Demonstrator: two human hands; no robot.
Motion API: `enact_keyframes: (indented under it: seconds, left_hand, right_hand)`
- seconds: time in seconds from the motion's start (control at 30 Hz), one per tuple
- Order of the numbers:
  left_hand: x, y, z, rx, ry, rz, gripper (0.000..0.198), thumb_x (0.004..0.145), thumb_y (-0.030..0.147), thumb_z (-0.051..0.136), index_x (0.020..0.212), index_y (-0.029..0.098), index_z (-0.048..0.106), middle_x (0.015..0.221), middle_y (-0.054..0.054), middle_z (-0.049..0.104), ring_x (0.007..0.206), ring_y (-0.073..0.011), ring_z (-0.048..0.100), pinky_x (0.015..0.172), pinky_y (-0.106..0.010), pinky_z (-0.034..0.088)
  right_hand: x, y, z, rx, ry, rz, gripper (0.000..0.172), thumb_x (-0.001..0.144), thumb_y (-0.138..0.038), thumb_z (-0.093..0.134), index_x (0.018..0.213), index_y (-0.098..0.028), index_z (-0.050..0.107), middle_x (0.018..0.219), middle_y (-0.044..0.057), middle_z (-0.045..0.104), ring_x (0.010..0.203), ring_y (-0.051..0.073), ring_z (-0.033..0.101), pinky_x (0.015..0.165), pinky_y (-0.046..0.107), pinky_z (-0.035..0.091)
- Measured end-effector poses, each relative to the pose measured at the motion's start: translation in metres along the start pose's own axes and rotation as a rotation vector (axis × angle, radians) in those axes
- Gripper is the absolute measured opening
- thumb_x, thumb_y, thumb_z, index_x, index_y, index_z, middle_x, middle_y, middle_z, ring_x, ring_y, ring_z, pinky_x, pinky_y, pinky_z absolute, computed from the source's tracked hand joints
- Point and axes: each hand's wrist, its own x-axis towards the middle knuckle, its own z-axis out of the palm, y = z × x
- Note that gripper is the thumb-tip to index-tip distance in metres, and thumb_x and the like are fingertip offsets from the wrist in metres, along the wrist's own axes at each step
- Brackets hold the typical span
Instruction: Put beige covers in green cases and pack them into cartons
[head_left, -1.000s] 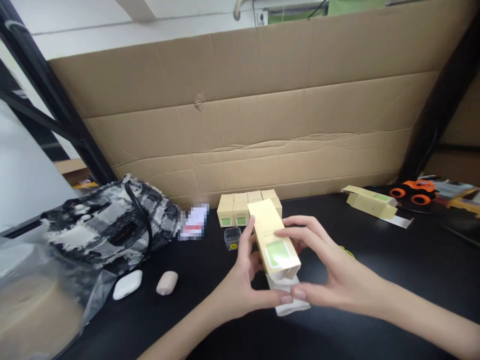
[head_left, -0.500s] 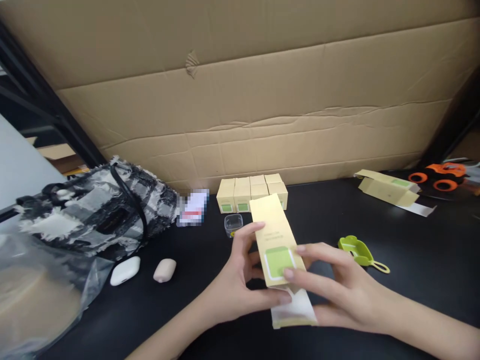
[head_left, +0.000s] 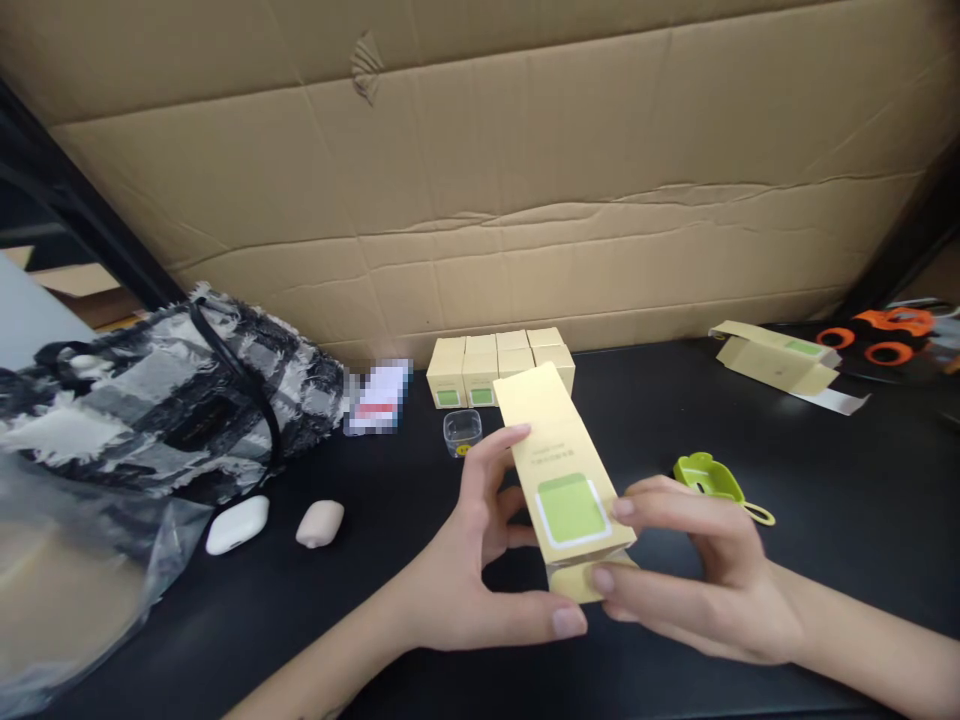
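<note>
A long pale-yellow box (head_left: 551,440) with a green square on its face is held in front of me, tilted, its end flap toward me. My left hand (head_left: 480,560) grips it from the left side, fingers along the edge and behind, thumb below the near end. With thumb and fingers at the lower right corner, my right hand (head_left: 705,570) presses the flap against the near end. Behind the box stands a row of several yellow boxes (head_left: 448,370). A small clear container (head_left: 462,432) sits in front of that row.
To the left are a black-and-white bag (head_left: 172,390), a plastic bag (head_left: 67,590), a white case (head_left: 238,525), a pinkish case (head_left: 320,524) and a blurred packet (head_left: 380,395). To the right lie a green holder (head_left: 709,477), an opened yellow box (head_left: 776,362) and an orange toy car (head_left: 877,335).
The white-inside end flap, hanging open before, is now folded up against the box's near end. My right fingers have moved onto that flap. The camera view has shifted slightly.
</note>
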Motion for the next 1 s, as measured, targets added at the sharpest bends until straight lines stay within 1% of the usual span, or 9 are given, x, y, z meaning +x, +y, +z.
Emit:
enact_keyframes:
  seconds: [0.07,0.17,0.3,0.47,0.57,0.7,0.83,0.93,1.0]
  left_hand:
    - [0.000,-0.001,0.000,0.011,0.006,0.005,0.091,0.069,0.007,0.074,0.131,0.047,0.022,0.146,-0.007,0.022,0.132,-0.0351,0.039,0.097,-0.053,0.045]
    - [0.000,-0.002,-0.001,0.008,0.031,0.003,0.090,0.067,0.007,0.076,0.129,0.047,0.025,0.144,-0.007,0.027,0.129,-0.0344,0.042,0.094,-0.051,0.047]
    - [0.000,-0.005,-0.002,-0.005,0.088,-0.011,0.083,0.067,0.013,0.079,0.127,0.046,0.032,0.138,-0.006,0.036,0.119,-0.0320,0.052,0.088,-0.047,0.051]
    - [0.000,-0.011,-0.001,-0.025,0.118,-0.024,0.075,0.069,0.018,0.079,0.124,0.047,0.037,0.135,-0.004,0.042,0.113,-0.0273,0.056,0.083,-0.040,0.053]
    - [0.000,-0.012,-0.001,-0.028,0.118,-0.021,0.073,0.068,0.020,0.080,0.122,0.047,0.040,0.132,-0.003,0.044,0.108,-0.0247,0.058,0.080,-0.038,0.054]
    - [-0.001,-0.010,0.000,0.028,0.087,-0.004,0.083,0.063,0.013,0.082,0.124,0.047,0.037,0.133,-0.002,0.043,0.111,-0.0246,0.057,0.083,-0.036,0.054]
    - [-0.004,-0.011,0.002,0.094,0.106,-0.005,0.074,0.071,0.010,0.075,0.123,0.045,0.036,0.122,-0.002,0.051,0.101,-0.0188,0.060,0.081,-0.034,0.054]
    - [-0.004,-0.013,0.001,0.115,0.072,0.007,0.074,0.071,0.017,0.077,0.125,0.044,0.034,0.117,-0.002,0.056,0.103,-0.0199,0.060,0.086,-0.037,0.052]
    - [-0.003,-0.012,0.000,0.079,0.085,0.032,0.082,0.069,0.029,0.079,0.130,0.046,0.027,0.121,-0.002,0.054,0.106,-0.0231,0.060,0.088,-0.040,0.051]
  right_hand:
    - [0.000,0.001,-0.002,-0.064,-0.017,-0.066,0.022,0.087,-0.015,0.059,0.105,-0.028,0.063,0.095,0.002,0.060,0.080,0.016,0.064,0.071,0.030,0.056]
    - [0.002,0.002,-0.005,-0.096,-0.024,-0.107,0.017,0.089,-0.016,0.056,0.103,-0.024,0.063,0.103,0.004,0.056,0.083,0.015,0.062,0.073,0.030,0.055]
    - [0.003,0.001,-0.007,-0.098,-0.016,-0.107,0.015,0.090,-0.017,0.055,0.102,-0.022,0.062,0.098,0.005,0.058,0.082,0.015,0.062,0.072,0.030,0.055]
    - [0.001,0.002,-0.007,-0.115,-0.060,-0.114,0.017,0.090,-0.013,0.053,0.102,-0.023,0.059,0.095,0.005,0.062,0.076,0.015,0.063,0.069,0.031,0.056]
    - [0.001,0.002,-0.006,-0.110,-0.050,-0.127,0.020,0.088,-0.010,0.052,0.104,-0.023,0.058,0.092,0.004,0.062,0.073,0.015,0.063,0.066,0.030,0.056]
    - [0.004,0.001,-0.007,-0.096,-0.051,-0.115,0.019,0.089,-0.012,0.052,0.105,-0.021,0.057,0.087,0.004,0.062,0.072,0.015,0.063,0.068,0.030,0.056]
    - [0.005,0.000,-0.008,-0.090,-0.052,-0.130,0.018,0.090,-0.010,0.050,0.102,-0.020,0.058,0.082,0.003,0.062,0.069,0.014,0.063,0.064,0.028,0.055]
    - [0.004,0.001,-0.005,-0.069,-0.053,-0.141,0.019,0.090,-0.007,0.049,0.103,-0.018,0.058,0.080,0.004,0.063,0.067,0.014,0.062,0.062,0.029,0.054]
    - [0.003,0.001,-0.003,-0.044,-0.071,-0.150,0.020,0.090,-0.006,0.051,0.105,-0.017,0.059,0.081,0.004,0.065,0.065,0.013,0.060,0.062,0.029,0.053]
